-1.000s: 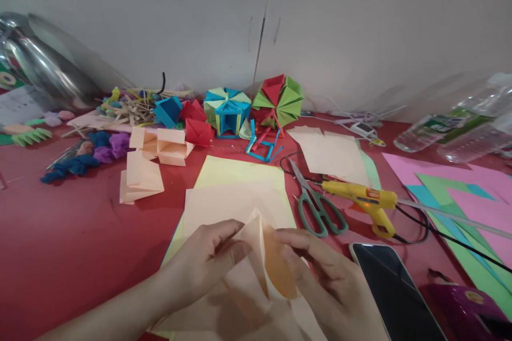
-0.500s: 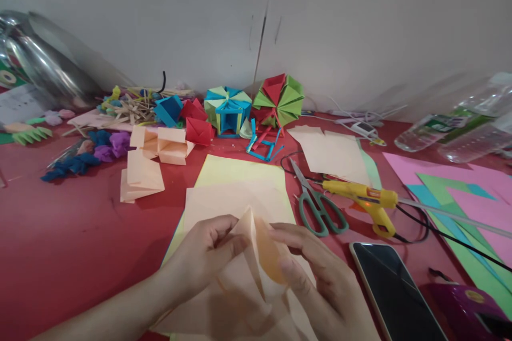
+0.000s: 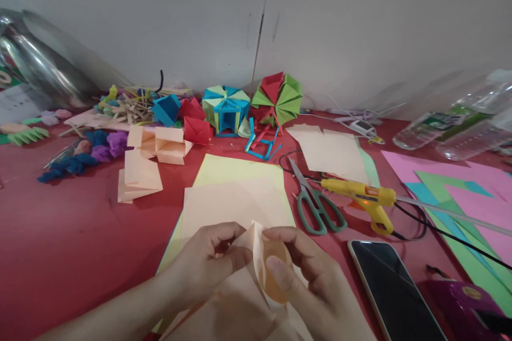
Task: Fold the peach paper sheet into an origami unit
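Both my hands pinch a peach sheet of paper (image 3: pixel 240 303) that is partly folded, with a raised flap (image 3: pixel 264 261) standing between them. My left hand (image 3: pixel 208 264) grips the flap's left side with curled fingers. My right hand (image 3: pixel 308 282) holds the right side, thumb pressed on the rounded pocket of the fold. Under the fold lie more peach paper (image 3: pixel 232 202) and a yellow sheet (image 3: pixel 236 168) on the red table (image 3: pixel 72 234).
Green-handled scissors (image 3: pixel 318 208), a yellow glue gun (image 3: pixel 366 200) with its black cord, and a dark phone (image 3: pixel 394 290) lie to the right. Folded peach pieces (image 3: pixel 140 173), coloured paper models (image 3: pixel 276 96), sticks, pink and green sheets (image 3: pixel 460 192) and plastic bottles (image 3: pixel 452 125) ring the back.
My hands have drawn closer together and the flap has been pressed lower and narrower; the view has shifted slightly.
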`<state>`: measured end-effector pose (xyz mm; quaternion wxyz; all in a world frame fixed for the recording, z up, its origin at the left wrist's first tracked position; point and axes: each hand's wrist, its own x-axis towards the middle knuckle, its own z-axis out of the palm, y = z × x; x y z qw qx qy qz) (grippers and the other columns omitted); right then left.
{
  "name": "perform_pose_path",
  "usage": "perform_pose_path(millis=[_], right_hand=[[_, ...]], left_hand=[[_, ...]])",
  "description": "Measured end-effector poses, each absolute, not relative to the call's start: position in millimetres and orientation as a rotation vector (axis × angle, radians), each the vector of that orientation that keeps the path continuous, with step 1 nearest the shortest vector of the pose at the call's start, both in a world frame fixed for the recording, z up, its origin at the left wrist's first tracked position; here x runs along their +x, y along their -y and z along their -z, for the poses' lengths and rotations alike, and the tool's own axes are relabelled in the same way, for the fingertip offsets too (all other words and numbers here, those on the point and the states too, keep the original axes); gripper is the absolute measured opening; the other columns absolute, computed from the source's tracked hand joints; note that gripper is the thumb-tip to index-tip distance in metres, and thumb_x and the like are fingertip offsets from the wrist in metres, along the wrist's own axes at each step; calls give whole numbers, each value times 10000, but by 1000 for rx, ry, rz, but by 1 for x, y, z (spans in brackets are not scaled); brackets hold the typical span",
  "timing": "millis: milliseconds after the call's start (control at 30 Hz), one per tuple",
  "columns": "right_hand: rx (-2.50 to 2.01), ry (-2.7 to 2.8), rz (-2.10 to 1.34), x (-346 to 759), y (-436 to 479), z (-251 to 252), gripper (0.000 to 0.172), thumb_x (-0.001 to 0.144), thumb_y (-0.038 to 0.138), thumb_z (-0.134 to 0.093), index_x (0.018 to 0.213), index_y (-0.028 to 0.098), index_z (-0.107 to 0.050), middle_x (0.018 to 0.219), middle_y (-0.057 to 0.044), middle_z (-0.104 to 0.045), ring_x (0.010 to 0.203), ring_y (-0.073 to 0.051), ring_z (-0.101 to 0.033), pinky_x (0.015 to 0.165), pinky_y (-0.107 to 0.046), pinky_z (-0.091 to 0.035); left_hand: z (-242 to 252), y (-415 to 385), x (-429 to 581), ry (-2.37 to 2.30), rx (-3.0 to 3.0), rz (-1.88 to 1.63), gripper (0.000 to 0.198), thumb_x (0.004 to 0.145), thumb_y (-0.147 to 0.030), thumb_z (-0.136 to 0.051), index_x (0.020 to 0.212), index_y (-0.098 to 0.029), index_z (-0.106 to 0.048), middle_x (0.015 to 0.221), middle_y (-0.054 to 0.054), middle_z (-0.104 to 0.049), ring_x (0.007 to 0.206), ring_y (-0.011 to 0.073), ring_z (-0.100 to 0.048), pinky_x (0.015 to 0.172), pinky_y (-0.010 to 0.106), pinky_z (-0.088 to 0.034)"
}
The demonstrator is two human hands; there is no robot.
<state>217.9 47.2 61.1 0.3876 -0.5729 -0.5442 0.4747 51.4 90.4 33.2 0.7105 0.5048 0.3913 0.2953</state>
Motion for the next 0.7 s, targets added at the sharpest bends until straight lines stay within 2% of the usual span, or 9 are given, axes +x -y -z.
perform_pose_path(millis=[133, 233, 400, 533, 600, 700], right_hand=[[-1372, 1285, -1291, 219, -45, -61, 301, 805, 438, -555, 1035, 243, -551, 865, -32, -655, 779, -179, -624, 631, -256, -492], [-1240, 1274, -1350, 218, -43, -62, 402, 767, 451, -606, 1119, 274, -524, 1013, -42, -652, 891, -198, -631, 721, -274, -502], [-1186, 1328, -1401, 217, -41, -60, 534, 731, 324, -678, 1213, 309, -448, 1148, -39, -613, 1027, -199, -602, 802, -264, -504], [-1345, 1374, -1216, 217, -41, -53, 724, 693, 301, -710, 1317, 308, -341, 1202, -58, -578, 989, -189, -614, 738, -250, -533], [-1429, 1410, -1134, 217, -42, -51, 654, 733, 312, -666, 1316, 288, -371, 1114, -58, -620, 897, -175, -640, 667, -237, -545], [-1491, 1448, -1085, 218, -45, -51, 413, 807, 345, -574, 1205, 245, -530, 954, -53, -678, 810, -167, -657, 633, -229, -548]], left_hand=[[-30, -88, 51, -917, 1029, -682, 133, 750, -235, -623, 695, -141, -548, 632, -35, -489, 559, 78, -403, 502, 179, -308], [-28, -87, 52, -856, 859, -749, 156, 747, -278, -657, 729, -146, -577, 639, -32, -527, 552, 74, -449, 512, 174, -340], [-30, -87, 53, -731, 673, -810, 155, 732, -261, -697, 776, -140, -611, 697, 11, -621, 610, 113, -565, 578, 220, -434], [-32, -91, 53, -740, 610, -897, 112, 737, -219, -694, 770, -147, -615, 618, -13, -602, 536, 89, -553, 541, 203, -436], [-32, -94, 53, -762, 565, -1020, 94, 734, -194, -693, 734, -156, -608, 575, -36, -575, 499, 68, -529, 505, 172, -417], [-33, -98, 54, -790, 540, -1156, 130, 681, -160, -729, 676, -156, -599, 565, -48, -569, 474, 47, -514, 475, 139, -398]])
